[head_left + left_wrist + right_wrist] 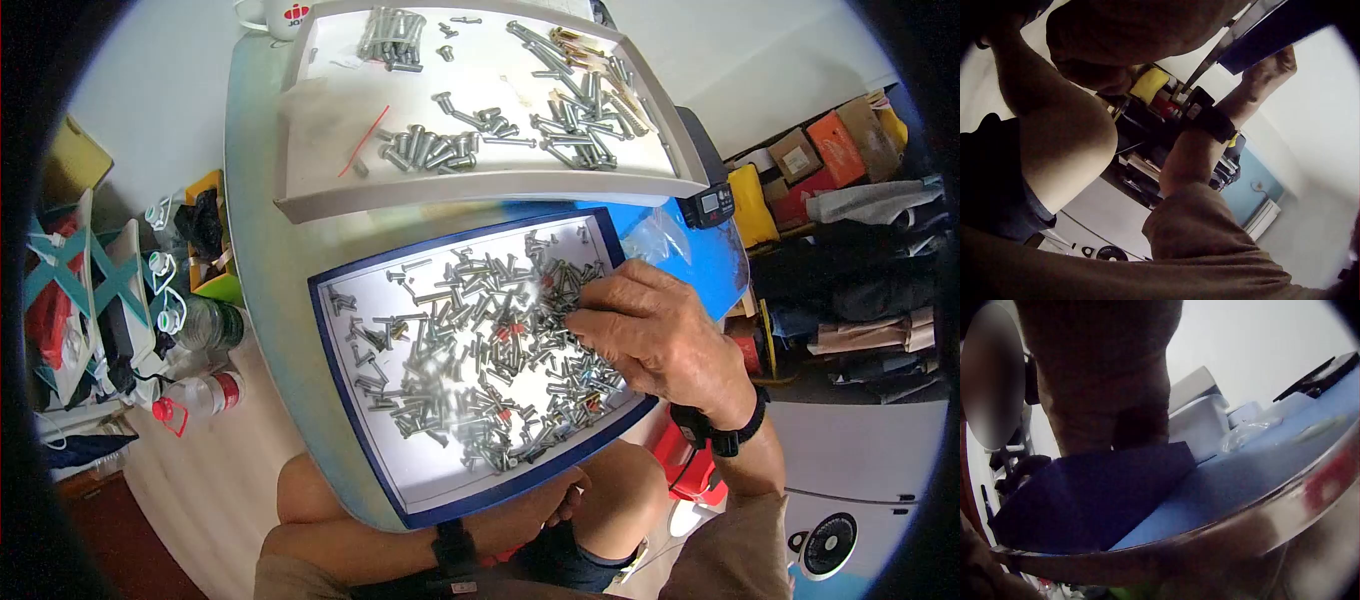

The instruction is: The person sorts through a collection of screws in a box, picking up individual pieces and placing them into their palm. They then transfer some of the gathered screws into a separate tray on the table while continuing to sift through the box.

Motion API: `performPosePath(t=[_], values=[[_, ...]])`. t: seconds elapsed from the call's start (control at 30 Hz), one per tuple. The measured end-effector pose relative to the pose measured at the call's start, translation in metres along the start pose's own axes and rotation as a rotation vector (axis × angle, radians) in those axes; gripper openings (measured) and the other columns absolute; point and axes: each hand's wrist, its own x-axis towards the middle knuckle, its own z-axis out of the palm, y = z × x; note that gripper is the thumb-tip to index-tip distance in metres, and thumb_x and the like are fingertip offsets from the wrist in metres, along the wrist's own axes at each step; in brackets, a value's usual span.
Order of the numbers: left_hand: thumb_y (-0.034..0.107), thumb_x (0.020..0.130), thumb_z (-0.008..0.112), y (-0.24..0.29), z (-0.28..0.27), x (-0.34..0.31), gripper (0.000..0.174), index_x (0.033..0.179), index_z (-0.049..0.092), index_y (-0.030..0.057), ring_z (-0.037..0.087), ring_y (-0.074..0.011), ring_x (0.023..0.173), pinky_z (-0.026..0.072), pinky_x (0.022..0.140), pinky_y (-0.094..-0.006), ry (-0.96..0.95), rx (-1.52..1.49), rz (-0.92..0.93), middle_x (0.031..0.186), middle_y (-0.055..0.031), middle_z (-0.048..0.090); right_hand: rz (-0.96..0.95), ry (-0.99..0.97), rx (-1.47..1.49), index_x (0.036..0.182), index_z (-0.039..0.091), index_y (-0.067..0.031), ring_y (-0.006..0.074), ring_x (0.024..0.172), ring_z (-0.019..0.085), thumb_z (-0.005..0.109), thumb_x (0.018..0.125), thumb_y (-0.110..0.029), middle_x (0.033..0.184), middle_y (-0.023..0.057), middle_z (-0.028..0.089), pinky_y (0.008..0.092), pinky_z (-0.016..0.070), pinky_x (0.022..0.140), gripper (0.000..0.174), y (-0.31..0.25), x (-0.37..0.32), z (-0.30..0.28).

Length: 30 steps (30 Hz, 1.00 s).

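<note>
The screws point(470, 340), judged small, stiff, light and prone to rolling, lie heaped inside the blue-rimmed tray point(425, 475), where the right hand point(650, 335) covers its right side, fingers point(605, 298) bunched narrow on the heap, any pinch hidden; grip one by its shank.

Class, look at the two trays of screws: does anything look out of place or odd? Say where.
A few small red pieces lie mixed into the loose silver screws in the blue-rimmed white tray, beside the right hand. A thin red strip lies alone in the grey-rimmed tray.
</note>
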Motion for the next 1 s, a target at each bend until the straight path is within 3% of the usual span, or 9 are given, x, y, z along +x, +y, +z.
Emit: performPosePath(t=[0.13,0.33,0.47,0.53,0.63,0.73,0.83,0.97,1.0], values=[[0.028,0.101,0.059,0.000,0.000,0.000,0.029,0.087,0.068,0.0042,0.053,-0.0131,0.049,0.0404,0.045,-0.0292,-0.003,0.042,0.021,0.061,-0.0037,0.059,0.014,-0.011,-0.092,0.109,0.075,-0.0014,0.0349,0.102,0.067,0.078,0.064,-0.005,0.108,0.0148,0.071,0.0439,0.0547,0.089,0.046,-0.008,-0.003,-0.003],[0.027,0.100,0.057,0.010,-0.002,0.001,0.029,0.084,0.067,0.0048,0.053,-0.0138,0.049,0.0407,0.046,-0.0295,-0.027,0.100,-0.063,0.061,-0.0037,0.059,0.037,-0.021,-0.101,0.108,0.073,-0.0015,0.0325,0.108,0.065,0.073,0.068,-0.007,0.112,0.0134,0.069,0.0440,0.0516,0.096,0.041,-0.018,-0.010,-0.001],[0.027,0.101,0.056,-0.006,-0.014,0.006,0.028,0.087,0.067,0.0051,0.053,-0.0138,0.049,0.0402,0.046,-0.0301,0.024,0.039,-0.063,0.063,-0.0036,0.059,0.063,0.046,-0.015,0.102,0.076,-0.0034,0.0340,0.106,0.066,0.080,0.066,-0.005,0.112,0.0118,0.070,0.0451,0.0516,0.091,0.037,-0.015,-0.010,0.005],[0.026,0.112,0.048,-0.022,-0.044,0.018,0.034,0.122,0.064,-0.0016,0.066,-0.0139,0.082,0.0530,0.070,-0.0250,-0.443,-0.308,-0.133,0.092,-0.0043,0.068,0.118,0.036,-0.002,0.097,0.075,-0.0036,0.0335,0.106,0.066,0.081,0.072,-0.007,0.111,0.0113,0.070,0.0447,0.0509,0.090,0.026,-0.016,-0.010,0.007],[0.025,0.113,0.046,-0.022,-0.042,0.016,0.035,0.130,0.059,-0.0026,0.068,-0.0162,0.087,0.0554,0.074,-0.0261,-0.427,-0.277,-0.036,0.098,-0.0070,0.069,0.127,0.068,0.014,0.095,0.075,-0.0038,0.0333,0.106,0.066,0.080,0.078,-0.009,0.112,0.0114,0.070,0.0437,0.0509,0.091,0.019,-0.019,-0.009,0.007],[0.027,0.113,0.045,-0.006,-0.038,0.006,0.038,0.133,0.057,-0.0031,0.069,-0.0175,0.091,0.0561,0.076,-0.0265,-0.373,-0.176,-0.095,0.102,-0.0094,0.069,0.173,0.124,0.039,0.096,0.075,-0.0030,0.0337,0.109,0.066,0.079,0.078,-0.008,0.113,0.0120,0.071,0.0432,0.0516,0.091,0.019,-0.022,-0.013,0.012],[0.028,0.113,0.045,-0.015,-0.048,0.017,0.038,0.130,0.059,-0.0031,0.070,-0.0172,0.089,0.0564,0.074,-0.0264,-0.412,-0.199,-0.156,0.099,-0.0089,0.070,0.173,0.250,0.144,0.102,0.073,-0.0002,0.0356,0.116,0.064,0.074,0.067,-0.002,0.118,0.0148,0.069,0.0451,0.0514,0.098,0.035,-0.020,-0.024,0.019],[0.029,0.113,0.046,-0.011,-0.044,0.015,0.036,0.124,0.064,-0.0006,0.070,-0.0157,0.083,0.0560,0.071,-0.0261,-0.401,-0.101,-0.053,0.090,-0.0063,0.071,0.245,0.338,0.173,0.102,0.075,0.0005,0.0366,0.117,0.065,0.073,0.066,-0.003,0.119,0.0158,0.070,0.0458,0.0527,0.099,0.036,-0.028,-0.028,0.024],[0.030,0.113,0.046,-0.009,-0.039,0.013,0.036,0.121,0.066,0.0006,0.069,-0.0149,0.079,0.0555,0.069,-0.0261,-0.321,0.065,-0.054,0.087,-0.0051,0.070,0.231,0.293,0.097,0.101,0.075,-0.0003,0.0367,0.115,0.066,0.074,0.065,-0.003,0.117,0.0156,0.070,0.0452,0.0535,0.097,0.037,-0.029,-0.025,0.022]])
